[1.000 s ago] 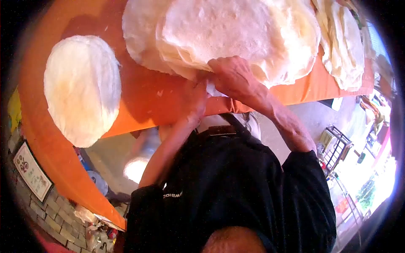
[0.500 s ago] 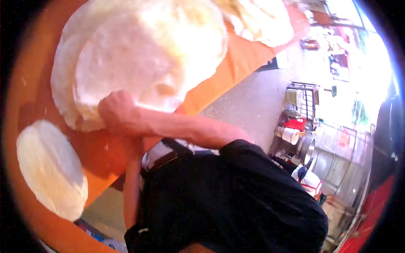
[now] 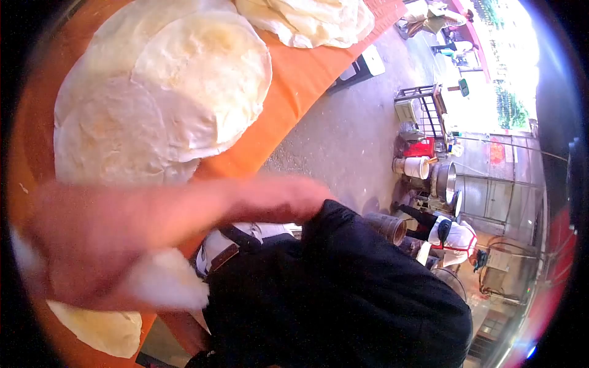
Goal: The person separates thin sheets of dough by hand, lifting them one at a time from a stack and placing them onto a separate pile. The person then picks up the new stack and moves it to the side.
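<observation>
My right hand (image 3: 92,245) is large and blurred at the left, its arm reaching across from the right. Soft white sheet-like material (image 3: 169,280) shows on both sides of this hand, against or beneath it; the smeared fingers hide the hold. Only part of my left forearm (image 3: 186,328) appears at the bottom; the left hand is hidden. Thin round pale flatbread-like sheets (image 3: 202,80) lie overlapping on the orange-covered table (image 3: 285,86) above my right arm. Below the right hand, another pale oval sheet (image 3: 101,328) is partly covered.
A folded pile of pale sheets (image 3: 313,21) lies at the table's far end. Beyond the table edge are a bucket (image 3: 386,228), a metal rack (image 3: 429,110), a red crate (image 3: 420,147) and large pans (image 3: 443,181). Another person (image 3: 454,236) is bent over at the right.
My right hand has moved left and down, away from the sheet stack, with white material now beside it. The view has turned toward the right, showing more floor and the other person.
</observation>
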A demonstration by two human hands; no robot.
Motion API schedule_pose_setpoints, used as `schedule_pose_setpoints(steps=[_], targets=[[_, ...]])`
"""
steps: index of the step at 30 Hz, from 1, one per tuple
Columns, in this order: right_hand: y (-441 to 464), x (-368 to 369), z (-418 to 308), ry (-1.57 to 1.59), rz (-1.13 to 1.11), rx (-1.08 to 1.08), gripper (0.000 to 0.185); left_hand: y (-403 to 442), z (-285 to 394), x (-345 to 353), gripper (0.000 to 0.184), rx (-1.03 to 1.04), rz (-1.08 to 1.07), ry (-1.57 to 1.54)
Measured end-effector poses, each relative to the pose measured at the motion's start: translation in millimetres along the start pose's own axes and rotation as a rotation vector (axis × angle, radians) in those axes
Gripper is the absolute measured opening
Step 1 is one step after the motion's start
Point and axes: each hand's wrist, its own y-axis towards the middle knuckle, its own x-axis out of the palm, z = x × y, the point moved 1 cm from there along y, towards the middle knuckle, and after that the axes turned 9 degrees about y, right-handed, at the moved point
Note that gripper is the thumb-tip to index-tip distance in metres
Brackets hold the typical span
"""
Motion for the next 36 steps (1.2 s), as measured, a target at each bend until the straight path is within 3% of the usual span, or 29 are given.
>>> schedule_pose_setpoints(steps=[3, 5, 6, 7, 8, 9, 12, 13, 14, 15, 16, 18, 20, 21, 23, 24, 26, 29, 31, 34, 35, 36], targets=[[-55.6, -78.4, 42.1, 0.413, 0.133, 0.408, 0.022, 14.4, 3.2, -24.2, 0.052, 0.108, 0.050, -0.061], [-47.9, -114.5, 14.7, -0.262, 0.174, 1.314, 0.027, 26.9, -2.1, -35.0, 0.052, 0.182, 0.015, -0.153], [-133.4, -151.2, 108.8, -0.189, 0.173, 1.109, 0.034, 32.2, -7.5, -38.9, 0.053, 0.156, -0.004, -0.232], [-161.2, -163.9, 119.0, -0.192, 0.158, 1.157, 0.034, 51.4, -27.7, -53.5, 0.056, -0.058, 0.017, -0.416], [-170.4, -169.6, 102.4, -0.172, 0.161, 1.191, 0.034, 43.4, -25.3, -37.9, 0.059, -0.110, 0.115, -0.120], [-178.4, -170.9, 97.4, -0.132, 0.168, 1.203, 0.033, 30.5, -8.7, -9.5, 0.057, -0.156, 0.094, -0.149], [-182.0, -163.2, 90.5, -0.007, 0.233, 1.113, 0.032, 34.1, -11.7, -1.3, 0.051, -0.057, 0.121, -0.188], [-163.2, -153.2, 74.0, -0.126, 0.152, 1.237, 0.031, 24.8, -5.9, 3.2, 0.050, -0.010, 0.150, -0.127], [-172.3, -150.5, 71.3, -0.046, 0.319, 1.147, 0.033, 26.7, -6.1, 9.9, 0.047, -0.002, 0.227, -0.085], [-191.8, -169.9, 95.7, -0.160, 0.166, 1.316, 0.035, 26.9, -6.4, 15.1, 0.043, 0.006, 0.300, -0.046], [-189.9, -163.2, 96.3, -0.167, 0.128, 1.198, 0.034, 22.4, -1.5, 18.3, 0.042, 0.014, 0.315, -0.017], [-169.6, -157.3, 93.5, -0.156, 0.122, 1.191, 0.032, 31.7, 3.9, 19.6, 0.041, 0.023, 0.321, 0.012], [-155.7, -162.2, 86.3, -0.103, 0.223, 1.544, 0.028, 29.0, -1.5, 10.8, 0.041, -0.011, 0.315, 0.037], [-174.9, -178.4, 100.5, -0.007, 0.162, 1.455, 0.026, 29.8, -1.3, 8.7, 0.041, 0.005, 0.272, 0.027], [-164.6, -175.6, 103.1, 0.267, 0.494, 1.559, 0.026, 19.6, 4.3, 11.5, 0.041, 0.027, 0.193, 0.013], [-167.6, -192.5, 97.3, -0.295, -0.072, 1.093, 0.028, 14.8, 8.4, 14.2, 0.043, 0.020, 0.119, -0.046], [-142.5, -174.6, 99.7, -0.521, -0.275, 0.787, 0.028, 9.9, 17.3, 12.4, 0.053, -0.005, 0.138, -0.032], [-51.4, -157.3, 75.7, -0.239, 0.007, 1.143, 0.030, 0.0, 71.6, 9.8, 0.046, 0.098, 0.150, -0.139], [15.4, -116.3, 50.6, -0.092, 0.131, 1.134, 0.038, -8.1, 110.6, -8.1, 0.044, 0.108, 0.105, -0.146], [83.3, -18.1, 25.3, 0.258, 0.256, 1.039, 0.038, -20.8, 154.2, -51.1, 0.041, 0.230, 0.212, -0.228], [88.3, -14.6, 36.9, 0.163, 0.157, 0.928, 0.034, -31.1, 171.3, -69.5, 0.038, 0.252, 0.205, -0.249], [93.0, -11.0, 48.6, 0.065, 0.074, 0.810, 0.030, -24.9, 169.4, -116.5, 0.036, 0.296, 0.335, -0.153]])
